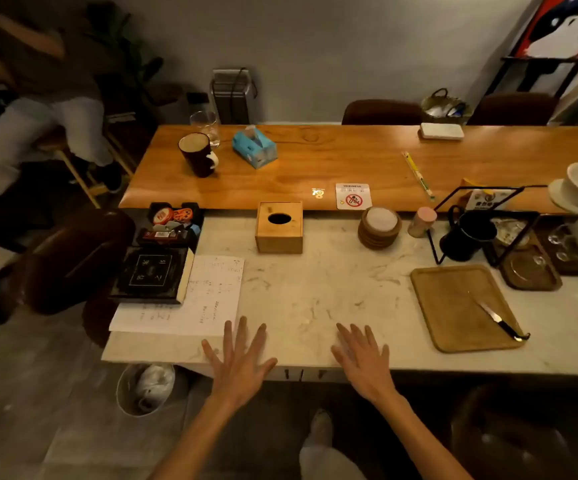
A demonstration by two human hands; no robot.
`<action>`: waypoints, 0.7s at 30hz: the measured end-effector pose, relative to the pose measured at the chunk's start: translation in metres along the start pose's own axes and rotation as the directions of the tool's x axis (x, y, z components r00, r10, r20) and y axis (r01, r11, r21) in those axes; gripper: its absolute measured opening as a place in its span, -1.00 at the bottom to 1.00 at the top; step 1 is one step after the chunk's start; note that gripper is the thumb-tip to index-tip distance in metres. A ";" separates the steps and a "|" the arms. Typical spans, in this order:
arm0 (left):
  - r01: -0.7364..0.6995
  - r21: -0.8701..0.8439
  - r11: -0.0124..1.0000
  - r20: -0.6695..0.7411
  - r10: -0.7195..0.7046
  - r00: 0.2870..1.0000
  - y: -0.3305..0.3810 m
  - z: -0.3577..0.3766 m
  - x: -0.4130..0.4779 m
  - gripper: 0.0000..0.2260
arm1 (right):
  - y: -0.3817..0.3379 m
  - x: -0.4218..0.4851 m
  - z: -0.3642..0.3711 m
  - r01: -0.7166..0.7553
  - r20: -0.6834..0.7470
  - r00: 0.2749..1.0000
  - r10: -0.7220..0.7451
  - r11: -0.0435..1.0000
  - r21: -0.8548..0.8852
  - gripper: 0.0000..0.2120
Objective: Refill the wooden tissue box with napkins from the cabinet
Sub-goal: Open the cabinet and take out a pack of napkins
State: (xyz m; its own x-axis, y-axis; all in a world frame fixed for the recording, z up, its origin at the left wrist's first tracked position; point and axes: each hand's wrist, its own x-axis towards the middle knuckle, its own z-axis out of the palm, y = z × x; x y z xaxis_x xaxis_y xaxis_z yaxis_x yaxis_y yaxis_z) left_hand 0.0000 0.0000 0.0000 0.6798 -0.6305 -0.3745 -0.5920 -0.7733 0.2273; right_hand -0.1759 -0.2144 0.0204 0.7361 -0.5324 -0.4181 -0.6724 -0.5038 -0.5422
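Progress: nothing done yet, napkins unfetched, cabinet unseen | my left hand (pixel 238 362) flat, fingers spread, empty, beside white printed paper sheet (pixel 190 299) | square wooden tissue box (pixel 279 227) with dark round hole ahead, path clear | my right hand (pixel 362 363) spread, empty | wooden tray (pixel 453 306) with knife (pixel 498 320) right.

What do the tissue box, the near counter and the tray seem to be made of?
Tissue box: light wood with a smooth matte finish and faint grain. Counter: pale polished stone, probably marble, with grey veins. Tray: wood or bamboo, matte tan.
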 end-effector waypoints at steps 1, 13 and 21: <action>-0.020 0.040 0.999 -0.015 0.021 1.000 -0.006 0.009 0.003 -0.37 | 0.003 0.003 0.013 -0.025 0.013 1.000 0.027 0.988 -0.155 -0.33; -0.018 0.177 0.984 -0.124 0.040 0.992 -0.022 0.035 0.014 -0.31 | 0.018 0.018 0.050 -0.059 -0.103 0.995 0.012 0.880 -0.471 -0.28; -0.036 0.180 0.983 -0.157 0.065 0.986 -0.021 0.038 0.013 -0.33 | 0.022 0.017 0.053 -0.065 -0.124 0.992 0.007 0.877 -0.477 -0.23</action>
State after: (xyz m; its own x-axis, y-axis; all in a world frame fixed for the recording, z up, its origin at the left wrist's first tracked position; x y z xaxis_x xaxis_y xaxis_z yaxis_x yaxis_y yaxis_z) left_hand 0.0045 0.0106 -0.0439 0.6993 -0.6822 -0.2136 -0.6844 -0.7252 0.0755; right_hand -0.1740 -0.1979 -0.0371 0.7161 -0.6158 -0.3286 -0.6749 -0.7311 -0.1005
